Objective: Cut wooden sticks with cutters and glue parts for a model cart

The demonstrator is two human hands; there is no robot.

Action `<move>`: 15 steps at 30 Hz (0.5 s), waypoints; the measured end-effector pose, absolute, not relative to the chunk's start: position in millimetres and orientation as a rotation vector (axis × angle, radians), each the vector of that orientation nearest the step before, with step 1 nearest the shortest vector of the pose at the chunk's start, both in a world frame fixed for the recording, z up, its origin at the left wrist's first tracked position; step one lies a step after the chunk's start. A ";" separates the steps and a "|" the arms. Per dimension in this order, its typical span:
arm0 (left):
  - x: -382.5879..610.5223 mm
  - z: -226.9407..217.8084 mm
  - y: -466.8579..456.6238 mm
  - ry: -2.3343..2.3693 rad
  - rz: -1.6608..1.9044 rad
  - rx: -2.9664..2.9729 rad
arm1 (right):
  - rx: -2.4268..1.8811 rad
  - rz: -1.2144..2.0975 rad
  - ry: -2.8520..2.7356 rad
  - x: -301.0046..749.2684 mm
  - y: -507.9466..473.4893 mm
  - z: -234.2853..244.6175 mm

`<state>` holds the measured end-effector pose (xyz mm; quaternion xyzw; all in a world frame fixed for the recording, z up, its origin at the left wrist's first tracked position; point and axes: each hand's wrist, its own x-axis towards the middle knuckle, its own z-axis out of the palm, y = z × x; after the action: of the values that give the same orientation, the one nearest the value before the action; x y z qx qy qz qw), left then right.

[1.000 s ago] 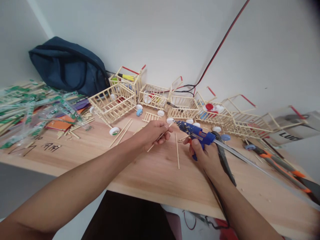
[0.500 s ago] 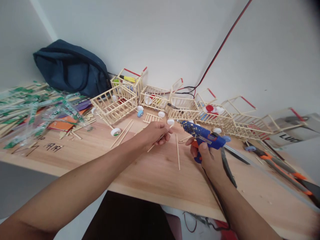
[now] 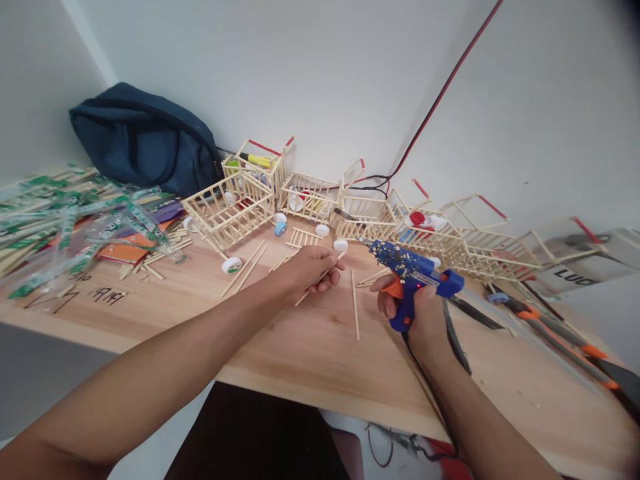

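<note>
My left hand (image 3: 307, 268) rests on the wooden table (image 3: 310, 353), fingers pinched on a thin wooden stick (image 3: 320, 276) that points up to the right. My right hand (image 3: 417, 313) grips a blue hot-glue gun (image 3: 413, 273) with an orange trigger. Its speckled nozzle points left toward the stick's far end, a short gap away. Another loose stick (image 3: 355, 303) lies on the table between my hands.
A row of small stick-built carts (image 3: 350, 210) with bottle-cap wheels lines the wall. A dark blue bag (image 3: 145, 140) sits at the back left, and packets of sticks (image 3: 65, 220) are piled at left. Orange-handled tools (image 3: 555, 330) lie at right. A red-black cable (image 3: 435, 100) climbs the wall.
My right hand has tilted the glue gun upright and drawn it slightly right, away from the stick's tip. The left hand has stayed put with its stick.
</note>
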<state>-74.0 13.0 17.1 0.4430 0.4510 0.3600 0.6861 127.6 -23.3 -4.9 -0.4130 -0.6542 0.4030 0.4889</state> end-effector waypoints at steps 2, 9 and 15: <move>-74.1 16.5 12.6 1.003 0.809 0.993 | -0.990 1.052 -1.585 127.5 -22.5 -5.7; -77.8 18.2 15.6 0.983 0.869 0.962 | -0.935 1.151 -1.508 127.3 -17.3 -2.3; -82.1 20.2 18.6 0.959 0.945 0.941 | -1.059 0.833 -1.550 128.0 -20.2 10.0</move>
<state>-82.1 18.6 20.2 0.4194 0.4273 0.4210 0.6814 128.0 -20.2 10.0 -0.4411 -0.6460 0.3472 0.5173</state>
